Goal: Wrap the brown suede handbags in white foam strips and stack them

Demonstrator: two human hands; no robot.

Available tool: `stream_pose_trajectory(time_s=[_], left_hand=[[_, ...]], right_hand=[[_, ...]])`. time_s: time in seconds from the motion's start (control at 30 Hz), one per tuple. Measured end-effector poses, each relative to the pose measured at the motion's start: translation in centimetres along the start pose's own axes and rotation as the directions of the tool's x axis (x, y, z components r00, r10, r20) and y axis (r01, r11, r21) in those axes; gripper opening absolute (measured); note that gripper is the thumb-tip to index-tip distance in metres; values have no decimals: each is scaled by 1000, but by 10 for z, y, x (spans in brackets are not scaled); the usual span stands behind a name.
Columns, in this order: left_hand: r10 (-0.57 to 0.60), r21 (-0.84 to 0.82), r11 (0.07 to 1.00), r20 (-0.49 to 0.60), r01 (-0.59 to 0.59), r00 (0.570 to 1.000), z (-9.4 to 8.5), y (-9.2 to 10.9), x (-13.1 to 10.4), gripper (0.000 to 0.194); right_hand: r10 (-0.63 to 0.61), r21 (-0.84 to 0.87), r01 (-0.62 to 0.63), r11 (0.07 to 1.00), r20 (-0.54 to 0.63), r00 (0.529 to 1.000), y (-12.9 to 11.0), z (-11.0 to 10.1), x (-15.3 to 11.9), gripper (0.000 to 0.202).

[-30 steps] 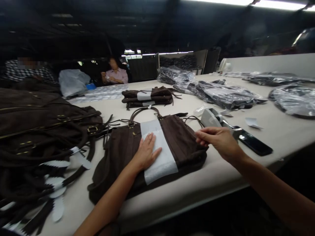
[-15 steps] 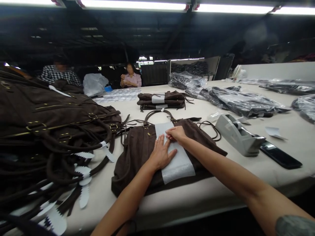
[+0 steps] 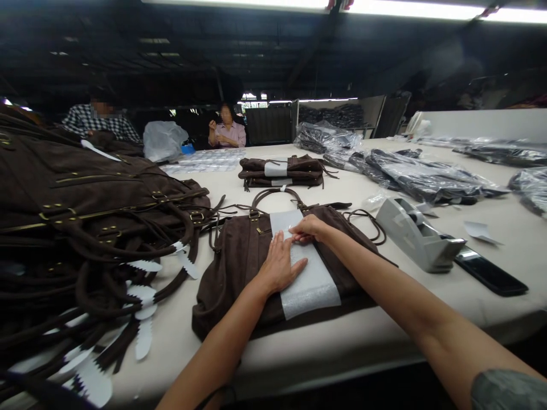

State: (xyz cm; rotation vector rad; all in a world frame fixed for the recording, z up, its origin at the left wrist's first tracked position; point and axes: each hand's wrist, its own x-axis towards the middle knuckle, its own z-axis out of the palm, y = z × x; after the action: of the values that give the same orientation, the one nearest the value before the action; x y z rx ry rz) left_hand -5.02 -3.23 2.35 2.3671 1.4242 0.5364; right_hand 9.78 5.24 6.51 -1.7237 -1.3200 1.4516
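Observation:
A dark brown handbag lies flat on the table in front of me, its looped handle pointing away. A white foam sheet runs as a band over the bag's middle. My left hand rests on this sheet with fingers stretched out and thumb apart. Just right of its fingertips, my right hand is closed in a pinch against the sheet. A small shiny glint shows at the right fingertips; whatever they pinch is too small to name.
Brown bags are heaped at left, with white tags on their handles. Wrapped folded bags lie behind. At right are a grey tape dispenser, a phone and plastic-wrapped bags. Two people sit across the table.
The view has shifted slightly. My right hand's fingers have curled a little more on the foam sheet; my left hand stays flat in place.

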Motion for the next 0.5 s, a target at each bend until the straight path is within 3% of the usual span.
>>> stream_pose_trajectory(time_s=[0.2, 0.37, 0.43, 0.5], left_hand=[[-35, 5, 999, 29, 35, 999, 1, -2, 1, 75], [-30, -18, 999, 9, 30, 1000, 3, -6, 1, 77], [-20, -20, 1000, 3, 20, 1000, 3, -7, 1, 74], [-8, -12, 1000, -3, 8, 1000, 3, -8, 1, 72]], right_hand=[[-100, -191, 90, 977, -46, 994, 18, -3, -10, 44], [-209, -352, 173, 920, -69, 975, 30, -8, -33, 32], [-312, -476, 204, 855, -159, 937, 33, -7, -46, 20], [-498, -605, 273, 748, -241, 833, 36, -5, -54, 17]])
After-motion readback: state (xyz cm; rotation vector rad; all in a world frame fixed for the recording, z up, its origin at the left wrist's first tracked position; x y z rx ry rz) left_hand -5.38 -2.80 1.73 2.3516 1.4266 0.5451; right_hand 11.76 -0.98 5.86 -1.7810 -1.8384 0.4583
